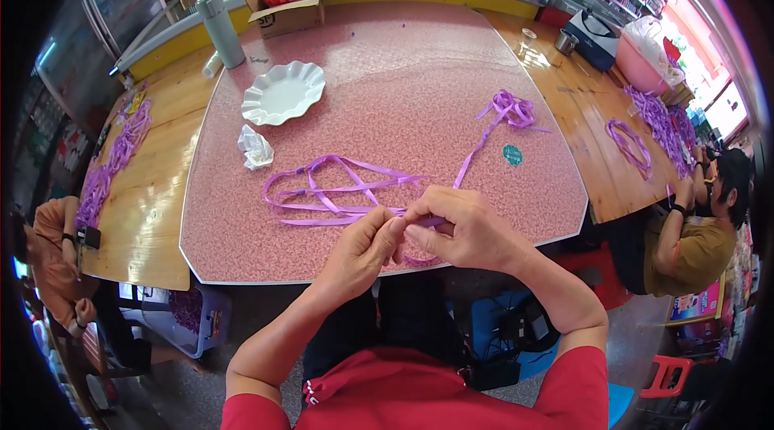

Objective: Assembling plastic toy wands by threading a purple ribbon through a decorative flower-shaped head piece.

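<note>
My left hand [367, 248] and my right hand [463, 227] meet over the near edge of the pink-topped table [387, 67]. Both are closed, thumbs and fingertips pinched on a narrow purple ribbon [302, 222]. Part of it is hidden behind my fingers. Long flat loops spread to the left of my hands, with two darker bands on them. One strand runs from my right hand up to a loose purple ribbon bundle [516, 111]. Another small loop hangs below my hands at the edge.
A white scalloped plate [282, 95], crumpled clear plastic [255, 148], a pale green flask [222, 33] and an open cardboard box [289, 17] stand left and back. Two people sit at the sides, near purple ribbon piles [117, 156]. A pink basin [639, 57] stands far right.
</note>
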`<state>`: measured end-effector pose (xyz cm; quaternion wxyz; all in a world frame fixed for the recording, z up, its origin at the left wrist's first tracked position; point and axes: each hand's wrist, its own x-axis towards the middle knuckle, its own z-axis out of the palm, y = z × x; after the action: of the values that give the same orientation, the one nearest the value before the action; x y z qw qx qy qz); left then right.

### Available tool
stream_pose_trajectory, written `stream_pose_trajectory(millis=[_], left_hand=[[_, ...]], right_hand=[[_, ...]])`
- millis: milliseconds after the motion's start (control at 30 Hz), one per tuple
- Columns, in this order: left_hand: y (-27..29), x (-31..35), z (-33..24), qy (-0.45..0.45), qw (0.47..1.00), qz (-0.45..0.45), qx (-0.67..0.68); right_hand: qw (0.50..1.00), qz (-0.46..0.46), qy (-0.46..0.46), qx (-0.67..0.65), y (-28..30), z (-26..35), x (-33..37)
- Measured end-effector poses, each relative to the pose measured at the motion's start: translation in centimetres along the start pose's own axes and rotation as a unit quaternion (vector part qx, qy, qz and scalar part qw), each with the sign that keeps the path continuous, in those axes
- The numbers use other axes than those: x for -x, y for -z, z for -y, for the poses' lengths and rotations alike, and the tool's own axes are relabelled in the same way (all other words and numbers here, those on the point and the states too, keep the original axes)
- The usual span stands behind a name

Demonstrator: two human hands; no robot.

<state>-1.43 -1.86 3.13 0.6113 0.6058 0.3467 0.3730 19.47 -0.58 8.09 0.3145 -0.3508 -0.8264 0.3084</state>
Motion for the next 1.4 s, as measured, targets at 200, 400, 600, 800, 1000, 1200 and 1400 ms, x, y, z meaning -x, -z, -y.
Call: stream_pose_trajectory(millis=[200, 400, 600, 800, 1000, 1200, 1400], left_hand=[[0.1, 0.2, 0.3, -0.063, 0.995, -0.064, -0.045], [-0.6, -0.5, -0.5, -0.039, 0.997, -0.017, -0.063], [-2.0, -0.5, 0.1, -0.061, 0.992, -0.053, -0.101], [-1.4, -0.4, 0.6, -0.117, 0.983, -0.078, -0.12], [-0.8, 0.0, 0.5, -0.049, 0.999, -0.018, 0.017], [0.7, 0.2, 0.3, -0.017, 0.996, -0.004, 0.09], [-0.2, 0.5, 0.0, 0.009, 0.949, -0.021, 0.316]], right_hand=[[0.997, -0.065, -0.004, -0.032, -0.3, -0.5, 1.0], [0.992, -0.104, 0.069, 0.024, -0.7, -0.2, 1.5], [0.981, -0.148, 0.113, 0.058, -1.4, -0.5, 2.2], [0.981, -0.178, 0.063, 0.04, -1.5, -0.5, 2.4], [0.987, -0.15, 0.038, 0.038, -0.9, -0.6, 2.4], [0.99, -0.134, -0.027, -0.04, -0.1, 0.1, 2.3], [0.925, -0.162, -0.179, -0.292, -2.3, -1.4, 3.0]])
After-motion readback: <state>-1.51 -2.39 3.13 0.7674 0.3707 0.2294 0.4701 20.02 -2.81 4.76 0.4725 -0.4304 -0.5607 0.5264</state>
